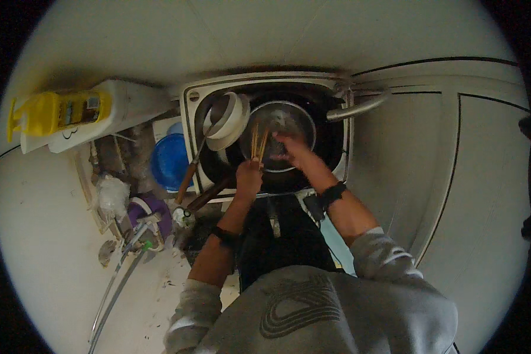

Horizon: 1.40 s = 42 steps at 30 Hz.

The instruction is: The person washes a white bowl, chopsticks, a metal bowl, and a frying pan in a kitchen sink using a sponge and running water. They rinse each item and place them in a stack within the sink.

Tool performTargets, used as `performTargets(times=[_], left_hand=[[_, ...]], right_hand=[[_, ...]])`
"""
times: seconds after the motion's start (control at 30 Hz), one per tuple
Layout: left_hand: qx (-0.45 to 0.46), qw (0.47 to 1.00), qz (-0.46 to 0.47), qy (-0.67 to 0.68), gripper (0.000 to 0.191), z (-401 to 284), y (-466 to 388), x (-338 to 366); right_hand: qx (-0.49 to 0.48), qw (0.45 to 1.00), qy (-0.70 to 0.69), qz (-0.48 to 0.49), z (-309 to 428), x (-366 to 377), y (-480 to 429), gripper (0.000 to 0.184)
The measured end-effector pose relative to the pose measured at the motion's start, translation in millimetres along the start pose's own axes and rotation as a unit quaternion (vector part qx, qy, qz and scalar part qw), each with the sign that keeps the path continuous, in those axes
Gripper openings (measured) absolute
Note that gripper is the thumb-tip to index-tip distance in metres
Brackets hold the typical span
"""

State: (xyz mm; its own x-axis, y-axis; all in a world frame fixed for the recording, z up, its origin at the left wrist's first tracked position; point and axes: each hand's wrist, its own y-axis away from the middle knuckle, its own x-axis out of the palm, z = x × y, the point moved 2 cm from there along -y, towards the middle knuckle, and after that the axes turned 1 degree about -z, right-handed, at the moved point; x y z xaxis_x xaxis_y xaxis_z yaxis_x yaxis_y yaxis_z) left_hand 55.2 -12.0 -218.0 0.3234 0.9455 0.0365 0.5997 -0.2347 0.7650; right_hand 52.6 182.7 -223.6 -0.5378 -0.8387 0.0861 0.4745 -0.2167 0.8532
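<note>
Below me is a sink (265, 79) with a faucet (358, 110) reaching in from its right side. My left hand (249, 177) is closed around a bundle of chopsticks (259, 139), whose tips point away from me over a round metal-rimmed bowl or pan (287, 167). Over the same vessel, just right of the chopsticks, my right hand (292, 148) is slightly blurred with its fingers apart, and nothing shows in it. White bowls (230, 128) lean tilted in the sink's left part. Beside them rests a long utensil with a wooden handle (186, 183). Another dark handle (210, 193) crosses the front rim.
Left of the sink sits a blue basin (170, 161). A yellow pump bottle (48, 114) and a white plastic container (128, 104) are at the far left. Lower left are a purple bucket (157, 212), a clear plastic bag (113, 194) and long mop-like poles (119, 278).
</note>
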Motion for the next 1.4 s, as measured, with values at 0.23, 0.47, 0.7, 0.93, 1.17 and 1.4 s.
performTargets(times=[0.23, 0.47, 0.7, 0.93, 1.17, 1.4], left_hand=[[-0.047, 0.99, 0.085, -0.106, 0.041, -15, 38, 11], [0.08, 0.988, 0.055, -0.119, 0.023, -10, 75, -45], [-0.145, 0.977, 0.075, 0.136, 0.033, -18, 41, -24], [0.157, 0.965, 0.117, -0.173, 0.046, -14, 40, 27], [0.291, 0.876, 0.072, -0.378, 0.044, -10, 60, -31], [0.186, 0.947, 0.165, -0.201, 0.044, -65, 51, -3]], right_hand=[[-0.035, 0.997, 0.005, -0.072, -3, 0, -29, 0.038], [-0.29, 0.71, 0.626, -0.142, 31, 8, -69, 0.038], [-0.111, 0.915, 0.387, 0.019, 37, 11, -18, 0.048], [0.05, 0.994, -0.095, 0.019, -5, 2, 24, 0.047], [-0.25, 0.892, 0.341, -0.158, 64, -22, 3, 0.036], [-0.543, 0.596, 0.586, 0.084, 58, 12, 107, 0.05]])
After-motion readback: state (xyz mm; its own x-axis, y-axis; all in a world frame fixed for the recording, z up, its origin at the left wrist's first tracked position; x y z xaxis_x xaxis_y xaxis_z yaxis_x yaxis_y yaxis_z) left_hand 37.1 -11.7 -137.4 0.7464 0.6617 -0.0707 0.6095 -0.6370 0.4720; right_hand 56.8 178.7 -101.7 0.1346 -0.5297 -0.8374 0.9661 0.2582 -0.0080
